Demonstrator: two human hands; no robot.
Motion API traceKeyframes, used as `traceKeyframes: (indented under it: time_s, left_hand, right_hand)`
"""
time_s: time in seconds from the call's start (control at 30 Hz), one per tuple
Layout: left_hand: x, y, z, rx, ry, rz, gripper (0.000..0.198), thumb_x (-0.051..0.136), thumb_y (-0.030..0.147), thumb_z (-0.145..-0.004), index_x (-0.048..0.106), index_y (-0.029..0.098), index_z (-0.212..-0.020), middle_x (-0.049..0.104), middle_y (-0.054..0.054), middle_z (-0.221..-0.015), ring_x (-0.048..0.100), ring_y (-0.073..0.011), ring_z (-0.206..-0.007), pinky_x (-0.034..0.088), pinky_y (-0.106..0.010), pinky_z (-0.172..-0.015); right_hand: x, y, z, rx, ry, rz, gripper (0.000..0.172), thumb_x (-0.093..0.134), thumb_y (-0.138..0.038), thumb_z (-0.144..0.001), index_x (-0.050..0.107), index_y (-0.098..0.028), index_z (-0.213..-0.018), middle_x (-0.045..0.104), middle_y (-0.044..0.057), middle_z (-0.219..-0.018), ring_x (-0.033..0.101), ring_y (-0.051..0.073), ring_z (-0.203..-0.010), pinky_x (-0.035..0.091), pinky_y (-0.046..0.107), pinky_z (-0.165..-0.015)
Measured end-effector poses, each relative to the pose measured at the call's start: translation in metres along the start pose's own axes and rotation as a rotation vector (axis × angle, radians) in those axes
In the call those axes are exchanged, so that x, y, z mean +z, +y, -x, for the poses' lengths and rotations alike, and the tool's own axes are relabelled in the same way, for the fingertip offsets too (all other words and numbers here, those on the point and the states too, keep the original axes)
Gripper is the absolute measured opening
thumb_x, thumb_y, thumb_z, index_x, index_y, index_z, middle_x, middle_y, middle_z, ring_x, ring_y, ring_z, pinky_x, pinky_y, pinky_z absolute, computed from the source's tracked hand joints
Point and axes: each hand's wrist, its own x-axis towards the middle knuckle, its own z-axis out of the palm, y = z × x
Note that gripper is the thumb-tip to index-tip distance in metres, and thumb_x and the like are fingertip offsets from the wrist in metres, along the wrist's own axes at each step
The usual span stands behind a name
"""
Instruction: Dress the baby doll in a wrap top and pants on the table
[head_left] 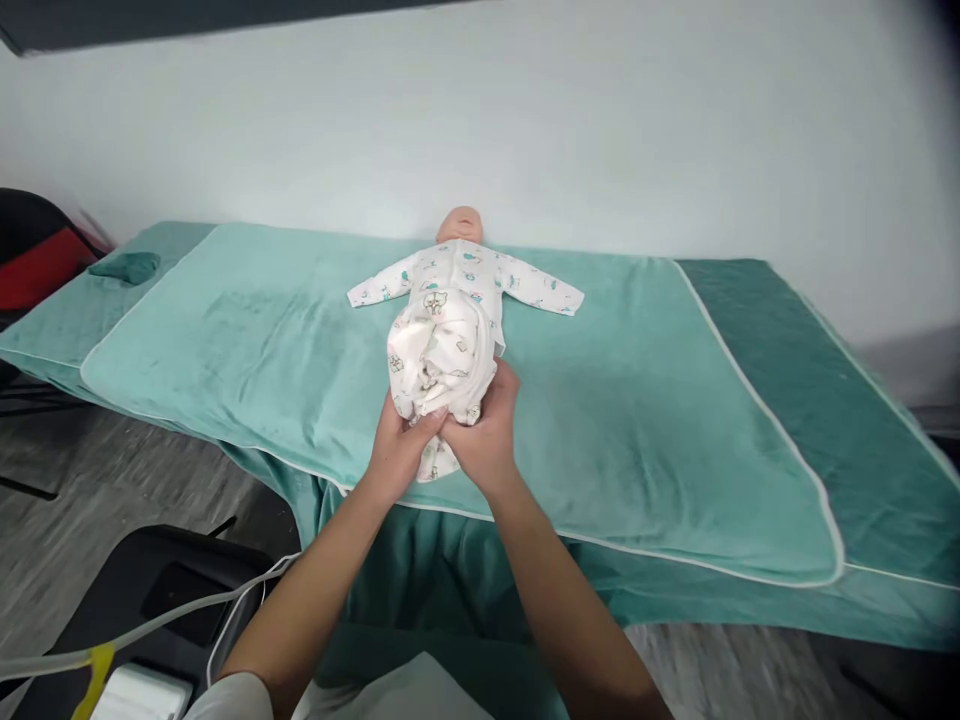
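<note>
A bunched-up baby garment (pixel 442 355), white with small animal prints, is held up over the near half of a bed. My left hand (pixel 399 445) grips its lower left side, and my right hand (pixel 486 425) is closed round the lower right. Both thumbs meet at the front, and a loose end of the cloth hangs below them. Behind it a baby doll (pixel 460 225) lies on its back in a white patterned long-sleeved top (pixel 469 265), arms spread wide. The cloth hides the doll's lower body; whether they touch, I cannot tell.
A light green blanket (pixel 637 420) with white edging covers the darker green bed (pixel 810 350), which stands against a white wall. At lower left are a black chair (pixel 112 580), a white device (pixel 142 692) and a pale cable (pixel 172 615). Another chair with red (pixel 41 265) stands far left.
</note>
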Motion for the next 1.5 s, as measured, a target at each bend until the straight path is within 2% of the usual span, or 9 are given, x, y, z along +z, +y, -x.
traceKeyframes:
  time_s: [0.17, 0.33, 0.47, 0.53, 0.6, 0.77, 0.9, 1.07, 1.5]
  left_hand:
    - [-0.009, 0.01, -0.012, -0.01, -0.151, -0.093, 0.059, 0.082, 0.051, -0.086, 0.065, 0.029, -0.138, 0.068, -0.008, -0.143, 0.064, -0.0267, -0.133, 0.055, -0.041, -0.112]
    - [-0.045, 0.002, -0.032, 0.028, 0.007, -0.216, 0.038, 0.072, 0.046, -0.095, 0.068, 0.027, -0.127, 0.072, -0.008, -0.133, 0.069, -0.0221, -0.118, 0.056, -0.039, -0.103]
    - [-0.064, -0.015, -0.062, -0.002, 0.18, -0.241, 0.036, 0.072, 0.049, -0.092, 0.071, 0.022, -0.116, 0.077, -0.008, -0.118, 0.072, -0.0218, -0.111, 0.056, -0.038, -0.099]
    - [-0.063, -0.023, -0.084, 0.014, 0.205, -0.276, 0.036, 0.069, 0.05, -0.093, 0.073, 0.021, -0.113, 0.078, -0.008, -0.114, 0.072, -0.0221, -0.11, 0.055, -0.037, -0.098]
    - [-0.055, -0.029, -0.111, 0.059, 0.193, -0.333, 0.034, 0.066, 0.049, -0.095, 0.075, 0.02, -0.111, 0.078, -0.009, -0.114, 0.072, -0.0224, -0.112, 0.054, -0.037, -0.1]
    - [-0.018, -0.035, -0.194, 0.232, 0.08, -0.536, 0.026, 0.059, 0.034, -0.097, 0.076, 0.02, -0.111, 0.078, -0.009, -0.122, 0.069, -0.0227, -0.119, 0.053, -0.038, -0.104]
    - [0.011, -0.042, -0.271, 0.294, -0.039, -0.732, 0.029, 0.055, 0.024, -0.096, 0.075, 0.018, -0.116, 0.076, -0.011, -0.13, 0.066, -0.0249, -0.124, 0.048, -0.044, -0.115]
    - [0.023, -0.059, -0.333, 0.305, -0.258, -0.822, 0.037, 0.047, 0.03, -0.102, 0.073, 0.015, -0.123, 0.073, -0.014, -0.136, 0.064, -0.0249, -0.131, 0.044, -0.043, -0.12]
    - [0.024, -0.067, -0.336, 0.358, -0.32, -0.93, 0.043, 0.041, 0.026, -0.102, 0.071, 0.025, -0.133, 0.068, -0.007, -0.144, 0.057, -0.0231, -0.14, 0.04, -0.044, -0.124]
  right_hand:
    - [-0.047, -0.004, -0.037, -0.139, 0.075, 0.135, 0.06, 0.071, -0.023, -0.07, 0.051, -0.027, -0.127, 0.057, 0.007, -0.121, 0.064, 0.025, -0.111, 0.058, 0.046, -0.094]
    - [-0.167, 0.013, -0.087, -0.349, 0.337, 0.475, 0.069, 0.073, -0.021, -0.063, 0.057, -0.033, -0.129, 0.056, 0.007, -0.126, 0.061, 0.03, -0.118, 0.05, 0.053, -0.104]
    - [-0.242, 0.062, -0.088, -0.119, 0.537, 0.706, 0.07, 0.086, -0.032, -0.054, 0.061, -0.036, -0.119, 0.063, 0.017, -0.123, 0.068, 0.035, -0.105, 0.053, 0.055, -0.084]
    - [-0.253, 0.085, -0.076, 0.109, 0.338, 0.875, 0.061, 0.084, -0.044, -0.051, 0.064, -0.03, -0.108, 0.065, 0.021, -0.112, 0.067, 0.045, -0.108, 0.05, 0.067, -0.09]
    - [-0.245, 0.093, -0.064, 0.224, 0.049, 0.998, 0.051, 0.075, -0.044, -0.061, 0.067, -0.03, -0.11, 0.068, 0.024, -0.117, 0.063, 0.052, -0.119, 0.044, 0.075, -0.096]
    - [-0.163, 0.064, -0.074, -0.088, 0.0, 1.069, 0.061, 0.07, -0.04, -0.083, 0.058, -0.035, -0.142, 0.053, 0.02, -0.154, 0.046, 0.047, -0.146, 0.031, 0.074, -0.119]
    - [-0.067, 0.08, -0.146, -0.151, -0.204, 0.634, 0.047, 0.061, -0.034, -0.094, 0.057, -0.03, -0.141, 0.056, 0.014, -0.149, 0.049, 0.035, -0.144, 0.04, 0.062, -0.121]
    - [0.013, 0.157, -0.243, 0.114, -0.047, 0.446, 0.035, 0.051, -0.02, -0.089, 0.063, -0.019, -0.122, 0.066, 0.017, -0.129, 0.058, 0.032, -0.127, 0.044, 0.055, -0.116]
    - [0.011, 0.197, -0.27, 0.058, -0.192, 0.394, 0.04, 0.041, -0.016, -0.095, 0.071, -0.023, -0.121, 0.07, 0.009, -0.133, 0.06, 0.028, -0.128, 0.042, 0.052, -0.119]
